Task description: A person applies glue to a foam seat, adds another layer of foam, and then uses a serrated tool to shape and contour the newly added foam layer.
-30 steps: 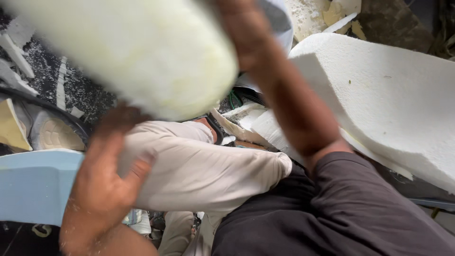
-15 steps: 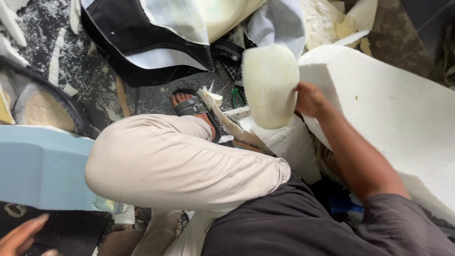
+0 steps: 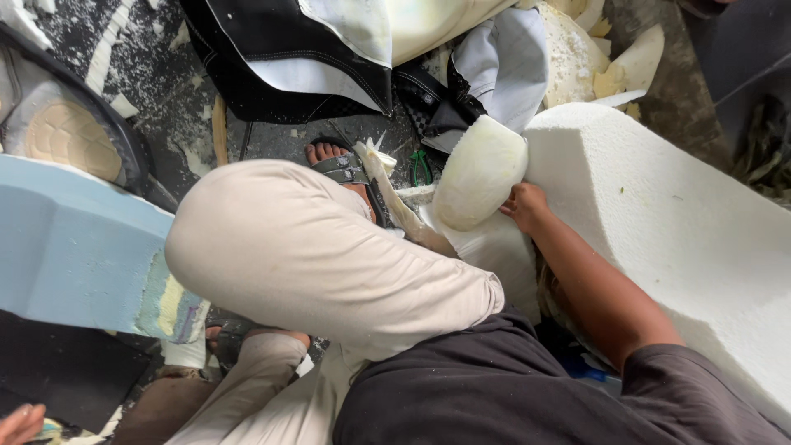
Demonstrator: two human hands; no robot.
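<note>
Left hand (image 3: 21,422) cut off at the frame's bottom corner, grip impossible to tell, bent knee (image 3: 288,247) ahead, right hand (image 3: 523,206) beyond the knee, grip clamped on pale foam piece (image 3: 479,173), fingers hidden behind it, beside white foam block (image 3: 659,222)

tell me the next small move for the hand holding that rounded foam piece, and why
Probably lower the rounded foam piece onto the large white foam block beside it. The right hand has its grip on the piece's lower edge, holding it raised and tilted right against the block, above the bent knee. The left hand is far off at the frame's corner.
</note>
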